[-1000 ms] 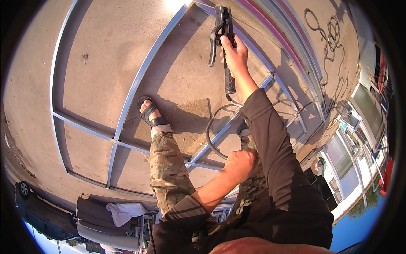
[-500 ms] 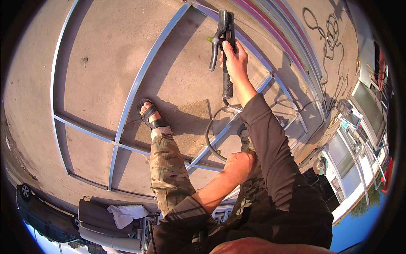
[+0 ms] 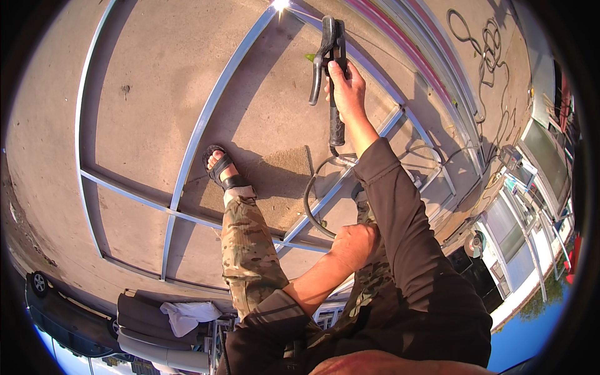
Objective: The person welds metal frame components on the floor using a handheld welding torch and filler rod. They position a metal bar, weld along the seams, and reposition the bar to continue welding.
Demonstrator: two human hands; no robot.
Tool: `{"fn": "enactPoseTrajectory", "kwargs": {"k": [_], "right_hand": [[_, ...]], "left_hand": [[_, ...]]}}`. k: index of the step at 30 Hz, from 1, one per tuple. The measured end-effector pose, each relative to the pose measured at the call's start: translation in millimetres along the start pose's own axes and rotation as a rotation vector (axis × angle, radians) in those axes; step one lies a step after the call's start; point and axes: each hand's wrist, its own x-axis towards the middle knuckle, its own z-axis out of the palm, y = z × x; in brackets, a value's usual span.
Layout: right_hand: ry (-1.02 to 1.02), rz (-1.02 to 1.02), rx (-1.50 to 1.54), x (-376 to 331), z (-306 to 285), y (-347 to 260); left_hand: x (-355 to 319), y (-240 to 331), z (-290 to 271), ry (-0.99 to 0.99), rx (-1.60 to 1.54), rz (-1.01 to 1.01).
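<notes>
My right hand [image 3: 347, 87] is closed round the handle of a black welding electrode holder [image 3: 337, 47], with the thumb along its top. From the holder's jaws a thin electrode runs toward a bright welding spark [image 3: 280, 5] at the far corner of the metal frame [image 3: 219, 94]. A dark cable [image 3: 307, 194] loops down from the handle's lower end. My left hand [image 3: 357, 245] rests on my right knee beneath the right forearm; only its back shows and its fingers are hidden.
My sandalled foot [image 3: 222, 167] stands inside the frame beside a brown mat [image 3: 281, 178]. Long metal profiles [image 3: 419, 56] lie at the far right, with a coiled cable [image 3: 490, 47] beyond. An angle grinder [image 3: 475, 244], a sofa [image 3: 150, 319] and a dark car [image 3: 69, 319] are farther off.
A bright spark now shines at the frame's far corner, where there was none before. My hands and the electrode holder have hardly moved.
</notes>
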Motion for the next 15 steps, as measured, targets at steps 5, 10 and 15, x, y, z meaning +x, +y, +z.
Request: {"fn": "enactPoseTrajectory", "kwargs": {"k": [5, 10, 15], "right_hand": [[0.018, -0.005, 0.069, -2.3, 0.4, -0.6], [0.001, -0.020, 0.124, -1.8, 1.9, -3.4], [-0.014, 0.001, 0.096, 2.9, 8.0, -4.9]], "left_hand": [[1.3, 0.0, -0.5, -0.026, 0.018, -0.002], [1.0, 0.2, -0.8, -0.002, 0.024, -0.017], [2.1, 2.0, -1.1, -0.029, 0.046, -0.024]]}}
